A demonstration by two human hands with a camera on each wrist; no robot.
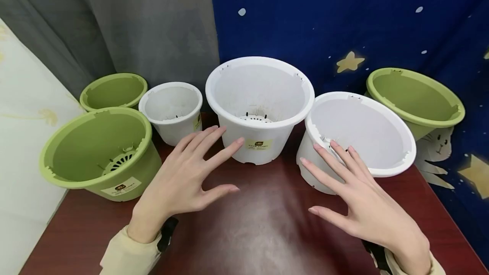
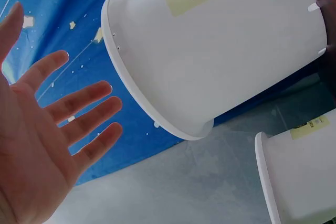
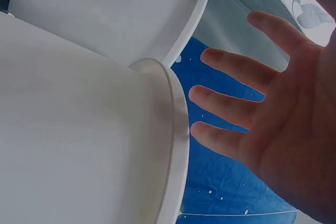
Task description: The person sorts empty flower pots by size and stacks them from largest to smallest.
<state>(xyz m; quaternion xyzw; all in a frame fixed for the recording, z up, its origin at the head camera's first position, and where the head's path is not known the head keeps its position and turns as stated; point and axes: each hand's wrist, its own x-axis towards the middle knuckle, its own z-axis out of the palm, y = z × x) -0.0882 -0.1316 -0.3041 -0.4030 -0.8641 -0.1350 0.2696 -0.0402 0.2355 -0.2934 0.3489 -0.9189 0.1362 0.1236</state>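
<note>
The left hand (image 1: 181,177) and right hand (image 1: 368,207) splay empty fingers before a large white pot (image 1: 259,101) at twelve o'clock and a second white pot (image 1: 366,133) between one and two, both probably light, stiff, slick plastic, best held by opposite rims (image 1: 263,124).

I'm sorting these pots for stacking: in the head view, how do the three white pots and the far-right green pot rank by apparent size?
Largest to smallest:
1. Middle white pot and right white pot: too alike to rank.
2. Far-right green pot, partly hidden.
3. Small white pot.
</note>
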